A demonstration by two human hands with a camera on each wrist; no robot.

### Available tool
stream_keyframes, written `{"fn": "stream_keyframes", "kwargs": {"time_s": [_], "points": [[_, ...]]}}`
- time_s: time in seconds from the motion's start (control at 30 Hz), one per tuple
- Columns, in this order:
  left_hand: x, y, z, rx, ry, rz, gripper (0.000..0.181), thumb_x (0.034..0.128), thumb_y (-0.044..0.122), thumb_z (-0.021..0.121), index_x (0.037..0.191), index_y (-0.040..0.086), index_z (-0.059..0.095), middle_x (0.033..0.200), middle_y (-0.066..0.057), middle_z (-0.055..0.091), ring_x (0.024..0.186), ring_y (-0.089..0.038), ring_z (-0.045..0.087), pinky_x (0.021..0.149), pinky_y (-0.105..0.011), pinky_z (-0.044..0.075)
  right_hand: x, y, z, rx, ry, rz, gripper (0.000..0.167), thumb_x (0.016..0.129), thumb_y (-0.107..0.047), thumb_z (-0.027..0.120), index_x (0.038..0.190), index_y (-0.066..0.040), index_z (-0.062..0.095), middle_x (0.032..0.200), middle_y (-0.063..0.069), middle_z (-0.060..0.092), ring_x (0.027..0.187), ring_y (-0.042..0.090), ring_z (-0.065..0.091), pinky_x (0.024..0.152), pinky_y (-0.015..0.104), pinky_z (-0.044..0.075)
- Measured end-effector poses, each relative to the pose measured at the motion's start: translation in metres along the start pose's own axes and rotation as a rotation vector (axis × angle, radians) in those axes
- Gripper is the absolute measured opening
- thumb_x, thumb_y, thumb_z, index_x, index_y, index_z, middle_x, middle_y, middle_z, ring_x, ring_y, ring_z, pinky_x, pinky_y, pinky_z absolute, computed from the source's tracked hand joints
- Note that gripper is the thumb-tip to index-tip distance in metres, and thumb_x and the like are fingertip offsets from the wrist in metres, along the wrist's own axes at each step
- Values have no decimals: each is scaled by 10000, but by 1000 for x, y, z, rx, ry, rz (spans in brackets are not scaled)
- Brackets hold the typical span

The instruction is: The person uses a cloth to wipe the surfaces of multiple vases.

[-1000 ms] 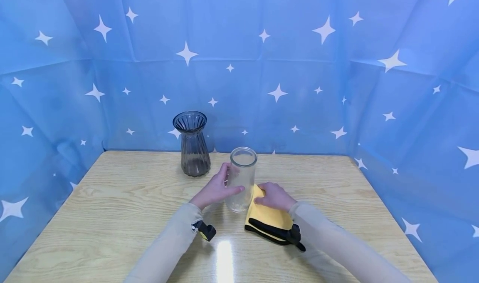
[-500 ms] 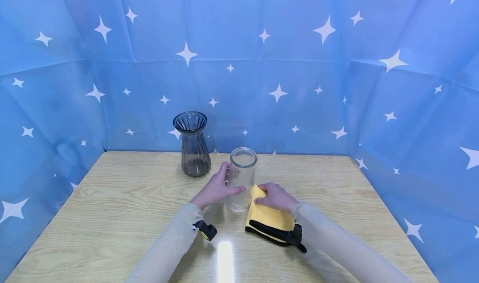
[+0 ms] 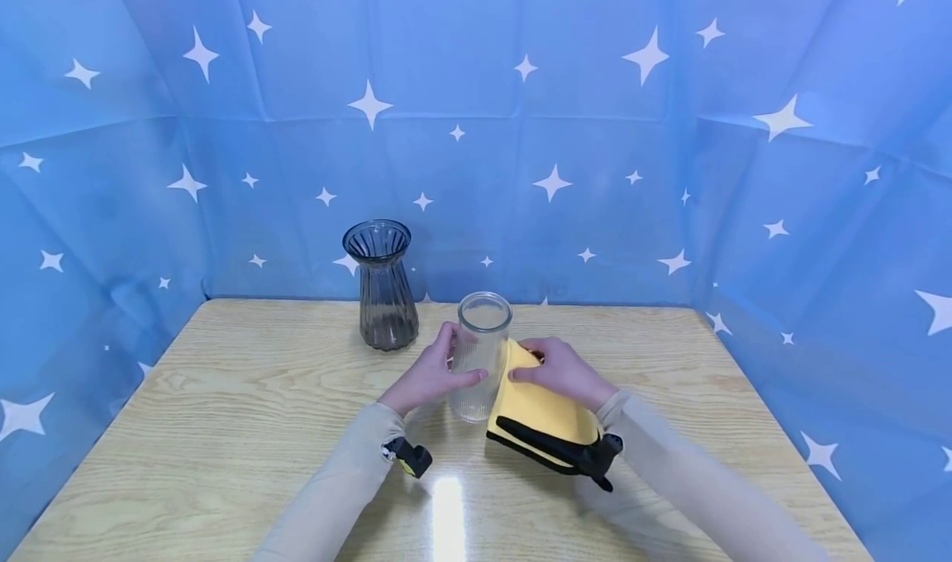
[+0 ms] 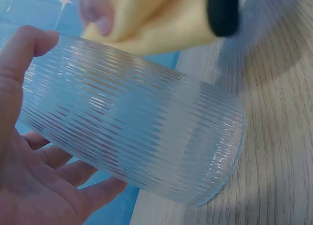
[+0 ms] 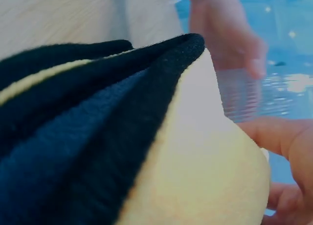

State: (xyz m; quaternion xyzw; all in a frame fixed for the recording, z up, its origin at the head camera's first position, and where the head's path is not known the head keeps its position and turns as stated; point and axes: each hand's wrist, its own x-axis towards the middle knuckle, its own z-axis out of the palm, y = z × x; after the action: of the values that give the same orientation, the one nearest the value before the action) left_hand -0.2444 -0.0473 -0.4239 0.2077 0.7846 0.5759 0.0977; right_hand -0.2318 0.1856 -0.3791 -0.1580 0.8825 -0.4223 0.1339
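A clear ribbed glass vase stands upright on the table, gripped from its left side by my left hand. In the left wrist view, my thumb lies along one side of the ribbed glass and the fingers reach round the other. My right hand pinches a folded yellow cloth with black edging, close to the vase's right side. Whether cloth and glass touch, I cannot tell. The right wrist view has the cloth filling most of it, its dark folded layers fanned out and several fingertips hidden.
Behind and left of the hands stands a dark grey fluted glass vase with a flared rim. The pale wood table extends to both sides. A blue curtain with white stars hangs at the back and sides.
My right hand has lifted the cloth a little and shifted slightly away from me, up along the clear vase's side. My left hand and both vases have stayed in place.
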Motion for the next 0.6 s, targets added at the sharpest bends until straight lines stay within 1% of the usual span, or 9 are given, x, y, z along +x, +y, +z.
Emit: {"fn": "stream_keyframes", "kwargs": {"time_s": [0.17, 0.37, 0.5, 0.6], "points": [[0, 1, -1, -11, -12, -2, 551, 848, 261, 753, 1240, 132, 389, 1327, -96, 451, 1265, -327, 432, 991, -531, 412, -1, -16, -11, -17, 27, -9, 465, 852, -171, 708, 1277, -13, 606, 827, 51, 664, 650, 175, 619, 599, 325, 533], [0, 4, -3, -11, -32, 6, 530, 849, 242, 750, 1210, 117, 382, 1339, -95, 452, 1279, -322, 425, 994, -536, 408, -3, -35, -25, 0, 42, -19, 507, 845, -180, 713, 1319, -55, 584, 846, 66, 669, 667, 200, 637, 601, 341, 550], [1, 6, -6, 13, -50, 14, 504, 842, 242, 754, 1176, 118, 398, 1358, -74, 455, 1310, -321, 403, 1020, -523, 392, -6, -45, -33, 11, 49, -11, 534, 852, -216, 709, 1349, -87, 563, 885, 93, 654, 667, 213, 648, 584, 358, 561], [2, 7, -7, 33, -49, 32, 497, 836, 236, 760, 1182, 118, 424, 1352, -78, 449, 1289, -314, 420, 1020, -521, 395, -7, -50, -37, 21, 52, 1, 528, 859, -238, 705, 1348, -92, 566, 895, 106, 650, 659, 221, 653, 574, 371, 564]]}}
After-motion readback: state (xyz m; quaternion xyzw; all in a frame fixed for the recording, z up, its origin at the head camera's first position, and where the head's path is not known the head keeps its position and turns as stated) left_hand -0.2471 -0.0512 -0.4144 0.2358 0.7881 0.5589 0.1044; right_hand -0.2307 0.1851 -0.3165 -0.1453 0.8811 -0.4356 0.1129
